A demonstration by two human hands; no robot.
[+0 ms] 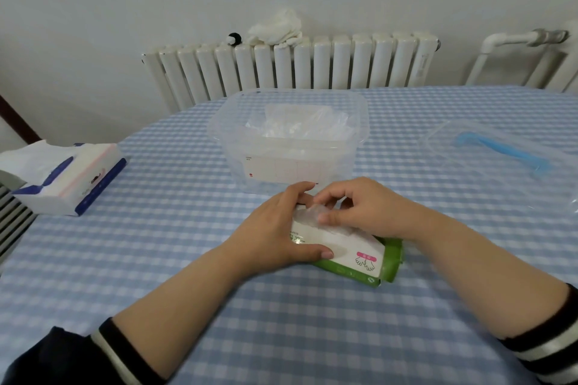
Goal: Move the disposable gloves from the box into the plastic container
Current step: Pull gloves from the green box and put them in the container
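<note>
A green and white glove box lies flat on the checked tablecloth near me. My left hand grips its left end, thumb on the white top face. My right hand reaches over the box opening and pinches a thin clear glove that sticks out of it. Just behind the hands stands the clear plastic container, open at the top, with several crumpled clear gloves inside.
A blue and white tissue pack lies at the left. A clear lid with a blue strip rests at the right. Beyond the table's far edge stands a white radiator with a cloth on it.
</note>
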